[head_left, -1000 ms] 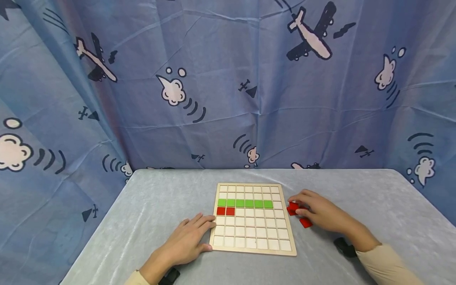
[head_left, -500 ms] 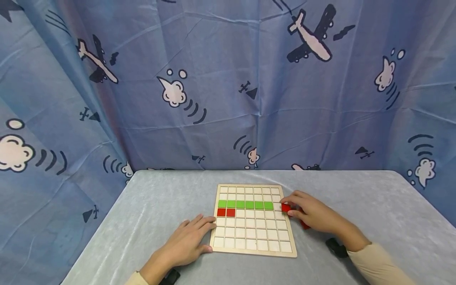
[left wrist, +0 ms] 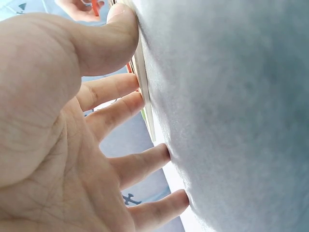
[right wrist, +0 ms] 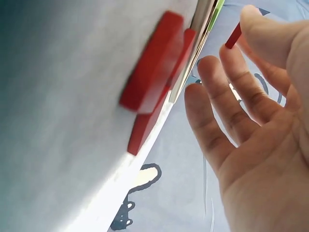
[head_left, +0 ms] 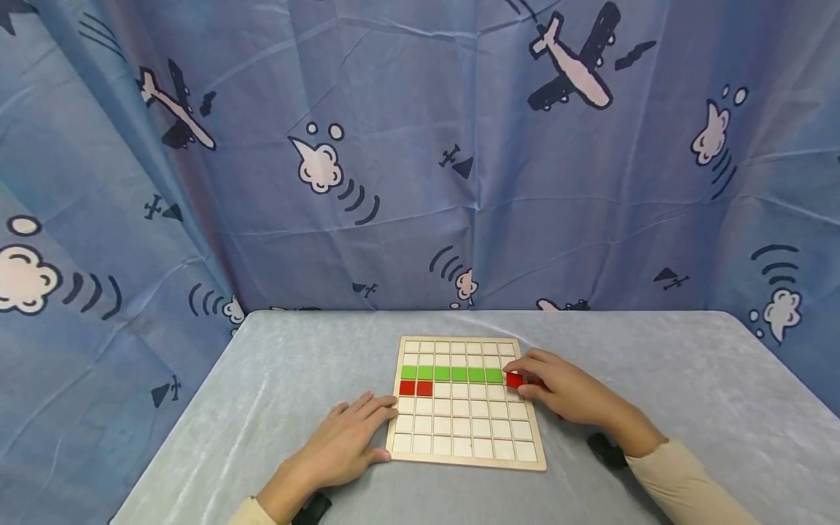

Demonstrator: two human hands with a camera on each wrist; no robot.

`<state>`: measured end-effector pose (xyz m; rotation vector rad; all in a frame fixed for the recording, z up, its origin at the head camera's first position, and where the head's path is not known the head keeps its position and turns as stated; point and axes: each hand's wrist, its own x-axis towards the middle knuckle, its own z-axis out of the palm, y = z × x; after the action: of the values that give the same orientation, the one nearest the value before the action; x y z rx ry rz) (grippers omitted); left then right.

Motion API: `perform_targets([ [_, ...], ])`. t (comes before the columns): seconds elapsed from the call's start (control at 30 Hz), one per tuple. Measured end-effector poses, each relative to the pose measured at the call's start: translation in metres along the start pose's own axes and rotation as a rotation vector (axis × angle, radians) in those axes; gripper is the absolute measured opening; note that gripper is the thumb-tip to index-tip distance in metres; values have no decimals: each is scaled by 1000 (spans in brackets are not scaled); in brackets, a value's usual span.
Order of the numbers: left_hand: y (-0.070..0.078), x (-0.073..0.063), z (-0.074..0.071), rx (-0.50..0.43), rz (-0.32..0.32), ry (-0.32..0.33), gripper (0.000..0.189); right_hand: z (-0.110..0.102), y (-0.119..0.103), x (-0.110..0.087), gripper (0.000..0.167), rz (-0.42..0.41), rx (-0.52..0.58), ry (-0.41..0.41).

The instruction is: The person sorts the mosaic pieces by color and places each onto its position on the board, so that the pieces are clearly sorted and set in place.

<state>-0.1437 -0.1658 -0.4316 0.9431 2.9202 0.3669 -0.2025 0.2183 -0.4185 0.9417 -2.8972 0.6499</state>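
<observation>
A wooden grid board (head_left: 469,461) lies on the table, with a row of several green tiles (head_left: 452,374). Two red tiles (head_left: 416,389) sit at the left end of the row below. At the board's left edge rests my left hand (head_left: 344,445), thumb and fingers spread; its wrist view shows the thumb and nearer fingertips against the board's side (left wrist: 141,72). My right hand (head_left: 567,386) pinches a red tile (head_left: 514,380) between thumb and fingers above the board's right columns. Loose red tiles (right wrist: 152,67) lie beside the board, mostly hidden by that hand in the head view.
A grey cloth-covered table (head_left: 302,350) extends around the board. Behind it hangs a blue curtain (head_left: 394,182) printed with planes and clouds. Black wrist straps (head_left: 607,450) show under both forearms.
From beside the board, my right hand has lifted a red tile off the loose ones and carried it left over the board's right side. My left hand stays at the left edge.
</observation>
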Motion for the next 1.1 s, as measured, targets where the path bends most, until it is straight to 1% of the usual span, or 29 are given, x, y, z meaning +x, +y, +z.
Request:
perform_targets([
  [0.13,1,0,0,-1,-1,-4,59,2,-2,3,34,-21,5,-3],
  [0.4,1,0,0,-8,-10,-15,59,7,-5,10,33,-51,52,-4],
  [0.77,0,-1,-2,-10,-13,-16,59,12,-13,21,32,-73,21,-6],
  [0.97,0,0,-1,-10,-10,-15,59,11,-22,29,34,-70,31,-23],
  [1.1,0,1,-1,-3,-6,-8,58,12,-29,35,34,-87,35,-22],
])
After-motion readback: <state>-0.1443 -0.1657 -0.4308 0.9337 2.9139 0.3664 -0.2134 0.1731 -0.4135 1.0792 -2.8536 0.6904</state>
